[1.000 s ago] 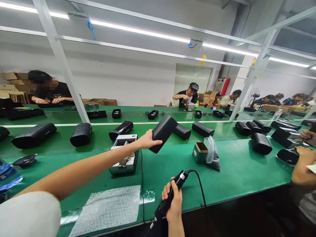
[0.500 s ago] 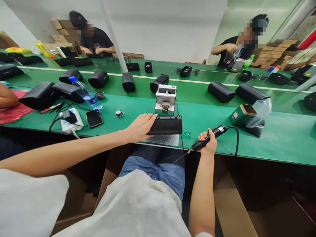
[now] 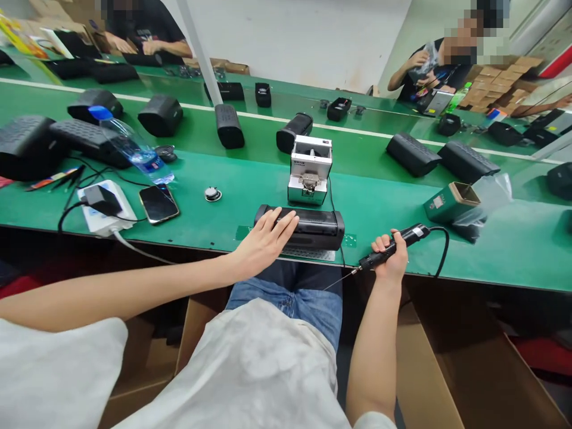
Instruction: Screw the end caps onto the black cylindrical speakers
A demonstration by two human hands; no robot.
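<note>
The black casing is laid on a bubbled sheet near the edge of the surface, presumably for cushioning. It is steadied, apparently, by the spread left hand; the screwdriver is gripped aside in the curled right hand.

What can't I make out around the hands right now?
In the head view:
Left hand: palm hidden by its own back.
Black case: underside faces down, out of sight.
Bubble wrap: mostly covered by the case.
Black power tool: bit tip too fine to tell.
Green tin: bottom hidden by its near wall.
</note>
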